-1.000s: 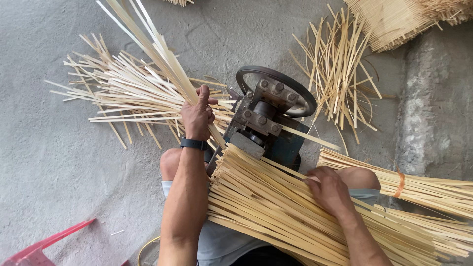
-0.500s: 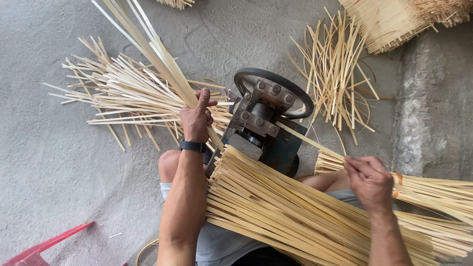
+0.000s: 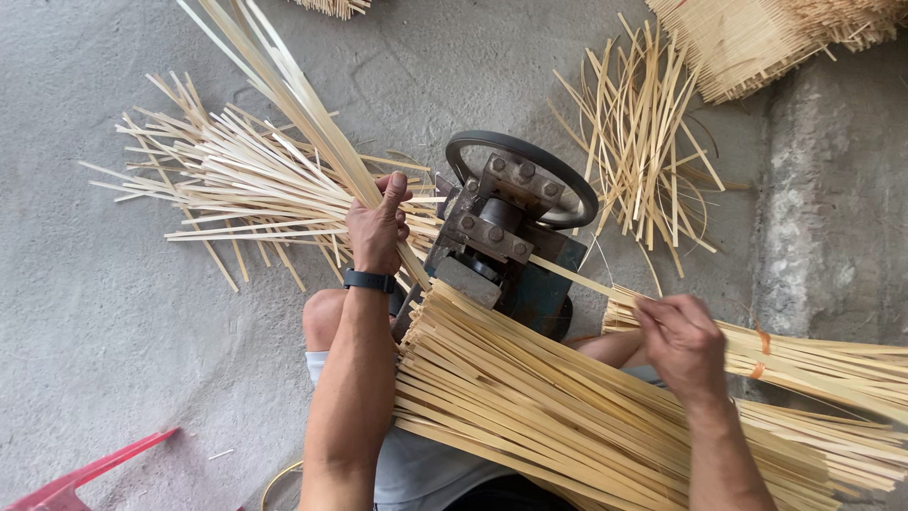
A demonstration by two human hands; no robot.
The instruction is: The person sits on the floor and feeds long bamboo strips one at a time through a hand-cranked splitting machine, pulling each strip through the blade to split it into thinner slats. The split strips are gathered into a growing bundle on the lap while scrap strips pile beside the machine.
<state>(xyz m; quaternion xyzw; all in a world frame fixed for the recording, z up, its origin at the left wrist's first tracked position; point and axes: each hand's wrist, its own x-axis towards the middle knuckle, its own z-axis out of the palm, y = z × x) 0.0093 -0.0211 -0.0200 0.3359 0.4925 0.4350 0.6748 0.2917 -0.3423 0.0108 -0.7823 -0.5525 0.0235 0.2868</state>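
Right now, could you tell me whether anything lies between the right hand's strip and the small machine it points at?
Nothing visible does. The right hand pinches a single bamboo strip that runs bare, above the strip stack on the lap, straight to the machine. The left hand grips a bundle of strips on the machine's other side.

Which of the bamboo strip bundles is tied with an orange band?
The pale bamboo strip bundle at the right edge, just beyond the right hand. An orange band wraps it; the other heaps lie loose, with no band that shows.
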